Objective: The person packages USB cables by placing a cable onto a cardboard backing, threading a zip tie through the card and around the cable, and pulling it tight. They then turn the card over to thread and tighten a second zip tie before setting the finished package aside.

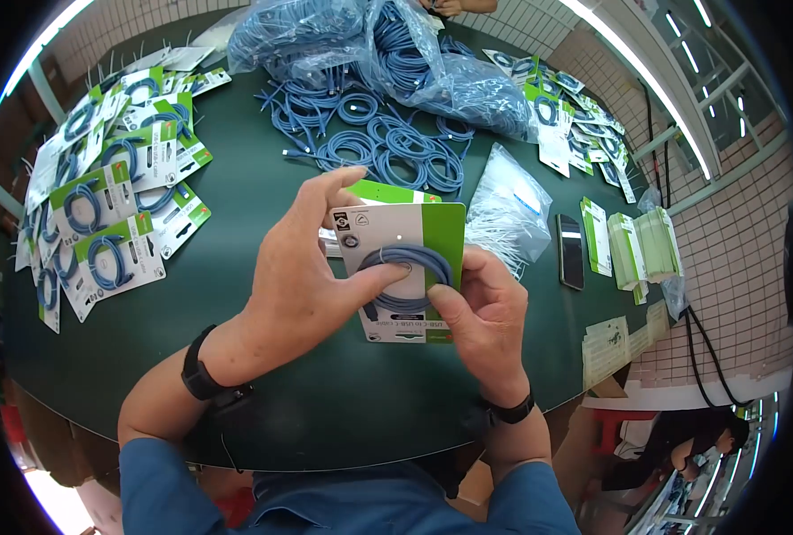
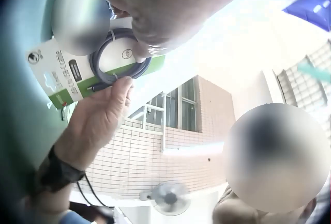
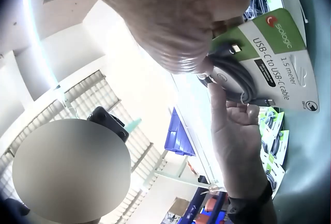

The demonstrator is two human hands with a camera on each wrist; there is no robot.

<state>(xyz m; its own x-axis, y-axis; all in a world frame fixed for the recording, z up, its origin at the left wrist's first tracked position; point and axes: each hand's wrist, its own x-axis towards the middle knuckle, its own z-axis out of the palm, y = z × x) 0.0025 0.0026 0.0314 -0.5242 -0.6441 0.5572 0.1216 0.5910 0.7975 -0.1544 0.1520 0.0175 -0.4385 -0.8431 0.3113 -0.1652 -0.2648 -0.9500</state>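
Observation:
A white-and-green card with a coiled blue-grey USB-C cable (image 1: 432, 259) on its front is held up in both hands, above the table near its front edge. My left hand (image 1: 294, 267) grips the card's left side, thumb pressed on the coil. On the other side my right hand (image 1: 490, 316) pinches card and coil, thumb in front and fingers partly hidden behind. In the right wrist view the card (image 3: 289, 48) shows its printed label and a cable plug near the coil. Another green-edged card (image 1: 387, 191) shows just behind the held one.
Finished-looking cable cards (image 1: 102, 205) pile up at the left, more (image 1: 583, 125) at the far right. Loose coiled cables (image 1: 387, 147) and plastic bags of cables (image 1: 298, 40) lie at the back. Right of centre are a bag of white ties (image 1: 508, 201), a phone (image 1: 571, 251) and card stacks (image 1: 659, 250).

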